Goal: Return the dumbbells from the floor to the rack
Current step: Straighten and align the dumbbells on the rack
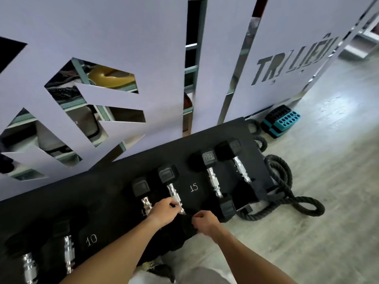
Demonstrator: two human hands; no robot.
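A black rack (pixel 102 191) runs along the wall, marked 10 and 15. Black hex dumbbells with chrome handles lie on it. My left hand (pixel 164 211) grips the near end of the chrome handle of one dumbbell (pixel 171 181) just left of the 15 mark. My right hand (pixel 205 221) has curled fingers at that dumbbell's near black head, which is mostly hidden. Another dumbbell (pixel 143 191) lies just to the left. Two larger ones, one stamped 20 (pixel 213 177) and one further right (pixel 240 162), lie at the rack's right end. Two more (pixel 68 253) sit by the 10 mark.
A coiled thick black rope (pixel 287 191) lies on the pale floor by the rack's right end. A teal and black perforated block (pixel 282 121) sits against the wall. The white cut-out wall panel (pixel 123 37) stands right behind the rack. Open floor stretches to the right.
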